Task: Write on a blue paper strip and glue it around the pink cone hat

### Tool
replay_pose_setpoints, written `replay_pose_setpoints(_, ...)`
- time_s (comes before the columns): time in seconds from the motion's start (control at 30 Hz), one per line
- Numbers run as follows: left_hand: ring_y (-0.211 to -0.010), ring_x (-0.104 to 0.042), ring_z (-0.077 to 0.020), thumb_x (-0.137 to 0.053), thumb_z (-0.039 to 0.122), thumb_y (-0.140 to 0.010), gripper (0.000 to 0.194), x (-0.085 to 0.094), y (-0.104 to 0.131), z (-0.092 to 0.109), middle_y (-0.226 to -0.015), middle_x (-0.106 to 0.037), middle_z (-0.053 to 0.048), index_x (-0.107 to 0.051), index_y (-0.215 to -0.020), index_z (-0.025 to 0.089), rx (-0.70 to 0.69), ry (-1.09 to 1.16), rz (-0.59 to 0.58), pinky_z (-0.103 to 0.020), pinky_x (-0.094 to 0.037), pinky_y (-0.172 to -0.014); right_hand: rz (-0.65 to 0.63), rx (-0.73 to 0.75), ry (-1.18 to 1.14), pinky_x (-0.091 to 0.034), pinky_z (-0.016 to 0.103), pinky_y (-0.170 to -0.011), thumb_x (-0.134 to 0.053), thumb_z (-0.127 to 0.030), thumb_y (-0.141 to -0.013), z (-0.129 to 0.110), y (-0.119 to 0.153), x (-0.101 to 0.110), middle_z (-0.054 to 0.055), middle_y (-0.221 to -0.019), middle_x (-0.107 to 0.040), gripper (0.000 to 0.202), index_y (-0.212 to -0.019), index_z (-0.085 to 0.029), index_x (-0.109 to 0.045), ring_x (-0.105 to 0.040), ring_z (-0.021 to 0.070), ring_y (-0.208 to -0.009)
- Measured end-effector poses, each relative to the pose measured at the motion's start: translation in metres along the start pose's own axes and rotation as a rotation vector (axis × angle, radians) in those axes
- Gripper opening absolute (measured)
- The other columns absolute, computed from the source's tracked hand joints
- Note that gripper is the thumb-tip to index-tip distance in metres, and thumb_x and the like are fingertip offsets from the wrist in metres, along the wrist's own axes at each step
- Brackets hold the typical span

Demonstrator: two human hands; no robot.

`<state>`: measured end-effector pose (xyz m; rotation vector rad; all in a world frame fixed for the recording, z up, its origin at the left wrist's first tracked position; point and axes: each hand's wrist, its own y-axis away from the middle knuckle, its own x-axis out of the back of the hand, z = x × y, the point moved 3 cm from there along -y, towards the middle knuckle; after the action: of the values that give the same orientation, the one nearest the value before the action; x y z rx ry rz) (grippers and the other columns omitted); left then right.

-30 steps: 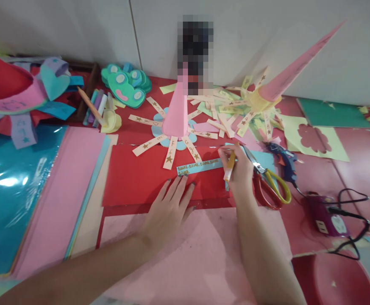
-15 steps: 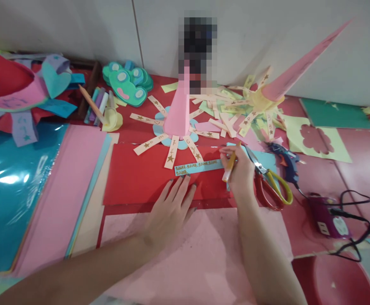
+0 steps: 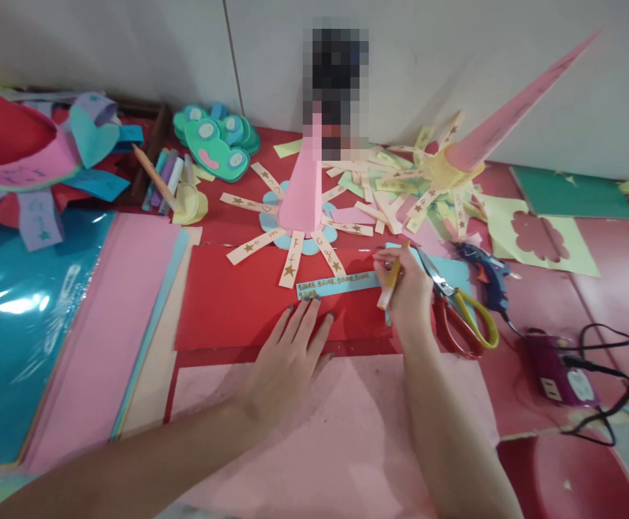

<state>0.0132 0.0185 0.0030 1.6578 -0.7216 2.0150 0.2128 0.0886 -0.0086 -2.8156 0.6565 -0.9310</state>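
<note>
My left hand (image 3: 292,339) lies flat with fingers stretched out on a red sheet (image 3: 228,295), its fingertips at the lower edge of a light blue paper strip (image 3: 341,285). Brown handwriting covers the strip's left part. In my right hand (image 3: 408,288) is a yellow-and-white pen (image 3: 393,277), held slanted at the strip's right end; its writing tip is hidden. Just behind the strip stands a pink paper cone (image 3: 300,194) on a blue flower base with lettered, starred strips spread around it. Scissors (image 3: 454,303) with red and yellow handles lie right of my right hand.
A glue gun (image 3: 487,277) with a cable and a purple power box (image 3: 557,367) lie at the right. Loose paper strips (image 3: 384,198) and a second cone (image 3: 519,108) are behind. Coloured sheets (image 3: 98,317), markers (image 3: 168,180) and green frog cutouts (image 3: 220,144) sit left.
Very little differs. My left hand and the pen in my right hand stay in nearly the same places, and the writing on the strip looks the same.
</note>
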Motion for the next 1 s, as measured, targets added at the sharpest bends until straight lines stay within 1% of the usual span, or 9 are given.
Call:
replay_pose_setpoints(0.17, -0.125, -0.044, -0.0275, -0.033, 0.033, -0.094, 0.045, 0.000, 0.001, -0.001, -0.137, -0.045, -0.016, -0.045, -0.132, 0.012, 0.006, -0.018, -0.008, -0.043, -0.037, -0.102, 0.038, 0.027, -0.007, -0.050, 0.031, -0.068, -0.053, -0.028, -0.074, 0.003, -0.001, 0.000, 0.003, -0.079, -0.064, 0.017, -0.086, -0.019, -0.061, -0.063, 0.0163, -0.073)
replay_pose_setpoints(0.33, -0.123, -0.046, -0.0272, -0.033, 0.032, -0.093, 0.046, 0.001, 0.001, -0.001, -0.136, -0.047, -0.016, -0.044, -0.132, 0.010, -0.007, -0.060, 0.015, -0.042, -0.038, -0.101, 0.028, 0.044, 0.066, -0.048, 0.029, -0.067, -0.053, -0.027, -0.075, -0.004, -0.001, 0.001, 0.003, -0.078, -0.065, 0.016, -0.086, -0.019, -0.061, -0.063, 0.0157, -0.072)
replay_pose_setpoints(0.53, -0.121, -0.048, -0.0267, -0.033, 0.031, -0.093, 0.045, 0.002, 0.000, 0.000, -0.134, -0.049, -0.016, -0.045, -0.131, 0.010, -0.006, -0.068, 0.015, -0.042, -0.036, -0.102, 0.012, 0.036, 0.070, -0.048, 0.029, -0.067, -0.051, -0.028, -0.076, -0.009, 0.000, 0.003, 0.003, -0.080, -0.065, 0.016, -0.087, -0.019, -0.060, -0.063, 0.0159, -0.072)
replay_pose_setpoints(0.87, -0.123, -0.046, -0.0258, -0.030, 0.033, -0.094, 0.045, 0.000, 0.001, 0.000, -0.136, -0.048, -0.014, -0.046, -0.131, 0.011, -0.022, -0.093, 0.021, -0.041, -0.036, -0.102, -0.033, 0.015, 0.056, -0.048, 0.030, -0.072, -0.051, -0.025, -0.075, -0.014, 0.001, 0.004, 0.004, -0.083, -0.066, 0.017, -0.088, -0.018, -0.059, -0.064, 0.0174, -0.079)
replay_pose_setpoints(1.0, -0.122, -0.047, -0.0261, -0.030, 0.033, -0.094, 0.046, -0.002, 0.001, -0.001, -0.135, -0.048, -0.014, -0.045, -0.131, 0.011, -0.017, -0.095, 0.027, -0.042, -0.035, -0.102, -0.033, 0.014, 0.050, -0.048, 0.030, -0.072, -0.050, -0.023, -0.074, -0.012, 0.001, 0.004, 0.004, -0.085, -0.067, 0.019, -0.089, -0.018, -0.059, -0.065, 0.0183, -0.082)
